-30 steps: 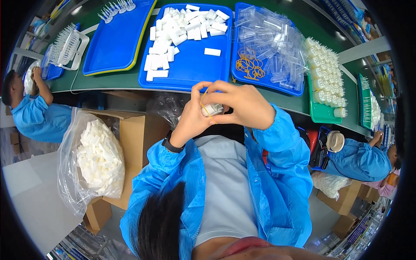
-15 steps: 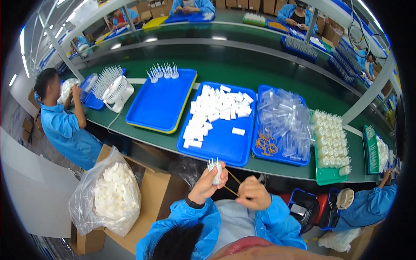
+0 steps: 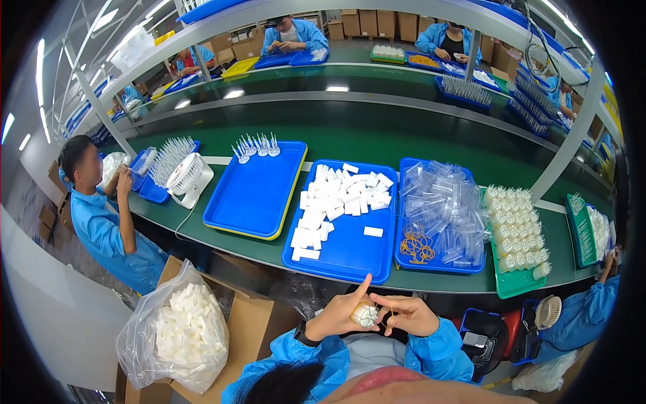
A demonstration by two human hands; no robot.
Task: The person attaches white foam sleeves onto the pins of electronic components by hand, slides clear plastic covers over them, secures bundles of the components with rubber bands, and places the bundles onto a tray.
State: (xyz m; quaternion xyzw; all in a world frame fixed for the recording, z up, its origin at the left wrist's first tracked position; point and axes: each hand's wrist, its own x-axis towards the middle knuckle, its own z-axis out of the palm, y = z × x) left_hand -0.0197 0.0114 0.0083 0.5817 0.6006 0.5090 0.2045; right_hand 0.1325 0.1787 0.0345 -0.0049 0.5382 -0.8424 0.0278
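In front of my body, my left hand [image 3: 334, 315] is closed round a small bundle of white pieces [image 3: 365, 315], its forefinger sticking out. The bundle's round end faces up, with thin prongs on it. Right beside it, my right hand [image 3: 416, 316] has its fingers bent and pinched on a yellowish rubber band [image 3: 384, 315], which runs close to the bundle; how far the band goes round it I cannot tell. Past my hands, a blue tray [image 3: 336, 264] bears loose white blocks [image 3: 346, 195]. To its right, another tray holds clear plastic tubes [image 3: 437, 209] and loose rubber bands [image 3: 417, 248].
A green tray [image 3: 511, 286] with rows of bundles [image 3: 515, 229] stands at right. Further left are a blue tray [image 3: 252, 202] with spiky clear parts [image 3: 256, 147] and a white fan [image 3: 190, 178]. A bag of white pieces [image 3: 192, 326] sits in a carton. A co-worker [image 3: 111, 215] works at left.
The bundle has tilted, so its pronged end faces up toward me. My right hand has come in from the right, and the stretched rubber band is now short and close to the bundle.
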